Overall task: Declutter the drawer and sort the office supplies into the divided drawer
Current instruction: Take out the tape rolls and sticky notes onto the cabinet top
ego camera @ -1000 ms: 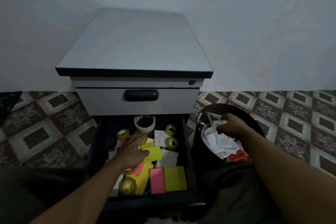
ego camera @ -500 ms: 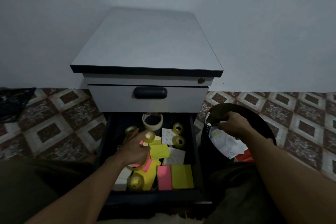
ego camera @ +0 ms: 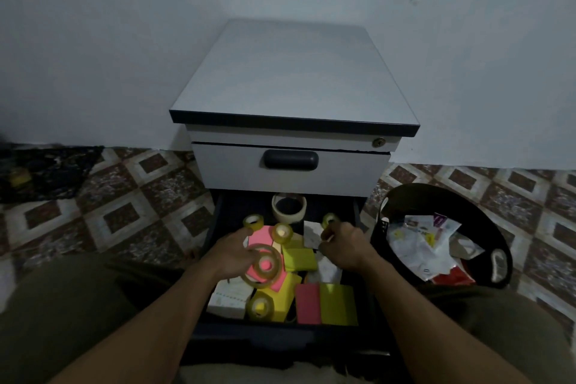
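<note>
Gathering tapes for grouping, seemingly: left hand [ego camera: 232, 254] gripped clear tape roll [ego camera: 265, 265] over drawer [ego camera: 280, 335]; right hand [ego camera: 344, 248] pinched small roll [ego camera: 326, 233].

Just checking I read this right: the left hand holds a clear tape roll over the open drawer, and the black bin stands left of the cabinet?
Not quite: the head view shows the round black bin standing right of the grey drawer cabinet. The left hand does hold the large clear tape roll over the open dark drawer.
</note>
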Motion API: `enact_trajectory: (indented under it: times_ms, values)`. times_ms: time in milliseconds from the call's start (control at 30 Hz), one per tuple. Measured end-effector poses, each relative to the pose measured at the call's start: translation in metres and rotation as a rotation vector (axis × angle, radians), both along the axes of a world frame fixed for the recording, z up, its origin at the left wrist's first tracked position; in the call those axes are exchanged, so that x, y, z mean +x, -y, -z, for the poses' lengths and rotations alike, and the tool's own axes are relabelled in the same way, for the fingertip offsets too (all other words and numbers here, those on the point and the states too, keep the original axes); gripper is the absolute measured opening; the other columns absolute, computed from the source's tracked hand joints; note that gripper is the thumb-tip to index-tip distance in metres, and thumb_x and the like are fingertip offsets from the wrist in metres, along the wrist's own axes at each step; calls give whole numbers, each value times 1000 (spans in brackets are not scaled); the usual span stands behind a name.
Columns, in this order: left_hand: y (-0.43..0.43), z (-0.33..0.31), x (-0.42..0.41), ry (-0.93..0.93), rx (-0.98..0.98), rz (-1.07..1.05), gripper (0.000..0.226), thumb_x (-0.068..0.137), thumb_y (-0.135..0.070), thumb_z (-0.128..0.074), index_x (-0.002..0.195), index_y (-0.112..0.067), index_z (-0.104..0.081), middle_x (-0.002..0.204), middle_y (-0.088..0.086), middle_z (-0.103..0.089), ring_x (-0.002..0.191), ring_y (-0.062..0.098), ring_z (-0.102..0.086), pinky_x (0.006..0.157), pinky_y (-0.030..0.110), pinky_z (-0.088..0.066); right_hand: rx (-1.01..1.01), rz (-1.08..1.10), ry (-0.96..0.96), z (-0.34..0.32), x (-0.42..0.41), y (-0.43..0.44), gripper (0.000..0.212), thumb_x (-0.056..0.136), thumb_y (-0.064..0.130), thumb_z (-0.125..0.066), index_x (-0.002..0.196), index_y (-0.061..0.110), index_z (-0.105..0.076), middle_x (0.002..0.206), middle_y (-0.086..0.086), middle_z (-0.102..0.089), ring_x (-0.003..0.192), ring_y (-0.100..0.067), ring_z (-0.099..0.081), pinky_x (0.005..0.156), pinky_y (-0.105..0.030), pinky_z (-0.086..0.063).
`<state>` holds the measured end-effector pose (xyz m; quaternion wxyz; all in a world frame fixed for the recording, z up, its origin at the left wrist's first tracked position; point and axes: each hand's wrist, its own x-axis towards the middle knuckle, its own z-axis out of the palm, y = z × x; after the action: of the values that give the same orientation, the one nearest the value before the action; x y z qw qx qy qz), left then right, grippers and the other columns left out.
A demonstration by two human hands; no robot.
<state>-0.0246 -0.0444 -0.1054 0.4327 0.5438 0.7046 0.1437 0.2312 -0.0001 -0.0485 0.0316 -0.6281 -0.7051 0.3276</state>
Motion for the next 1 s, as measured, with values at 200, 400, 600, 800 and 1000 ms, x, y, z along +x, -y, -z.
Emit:
enact_trajectory:
  times_ms: [200, 400, 600, 800, 1000]
  values:
    - [11, 15, -8, -3, -109, 53, 106, 68, -35, -82, 157, -29, -23, 154, -7, -34, 137, 17, -41, 113, 33, -38, -43, -116, -14, 35, -24, 13, 53, 85, 27, -65, 133, 12, -52, 128, -12, -58, 114, -27, -56, 86, -31, -49]
    - [3, 21, 1, -37, 16, -6, 84, 76, -50, -66, 152, -33, -33, 150, -6, -41, 132, 18, -46, 110, 38, -42, 7, -5, 94, 55, -13, 12, 67, 80, 31, -65, 141, 14, -41, 142, -17, -39, 128, -37, -38, 102, -35, -36]
    - [-14, 25, 11, -150, 71, -74, 68, 91, -39, -57, 153, -37, -30, 165, 5, -14, 150, 31, -17, 119, 46, -26, -65, 0, 142, 71, -6, 4, 82, 80, 35, -70, 148, 14, -28, 152, -17, -26, 138, -39, -24, 111, -41, -24]
    - [-25, 30, 9, -136, 155, 1, 57, 97, -25, -54, 152, -26, -38, 163, -6, -23, 146, 19, -30, 120, 35, -25, -124, -75, 177, 83, -9, -1, 72, 85, 39, -63, 148, 22, -32, 156, -11, -28, 143, -31, -29, 118, -48, -20]
    - [-36, 32, 4, -192, 180, 62, 42, 99, -16, -50, 141, -17, -53, 149, 3, -42, 133, 19, -44, 106, 23, -33, -119, -92, 228, 91, -9, -7, 77, 79, 44, -69, 144, 17, -38, 153, -12, -35, 140, -30, -34, 117, -46, -24]
